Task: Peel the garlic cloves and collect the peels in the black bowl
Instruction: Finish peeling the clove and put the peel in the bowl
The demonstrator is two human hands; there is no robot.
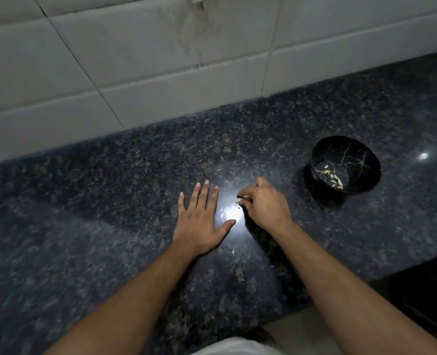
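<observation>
My left hand (201, 218) lies flat on the dark granite counter (109, 226) with its fingers spread and straight. Just to its right, my right hand (263, 203) has its fingers curled and pinches small pale garlic bits (239, 200) at the fingertips, close to the counter. Whether these are peel or clove I cannot tell. The black bowl (366, 160), with gold vein lines, stands to the right of my right hand. Several pale garlic pieces (336, 179) lie on its bottom. A thin pale scrap (233, 251) lies on the counter near my left wrist.
A white tiled wall (135, 60) rises behind the counter. The counter's front edge runs diagonally at the lower right, with a dark drop (422, 290) beyond it. A bright light reflection (231, 213) glares on the counter between my hands.
</observation>
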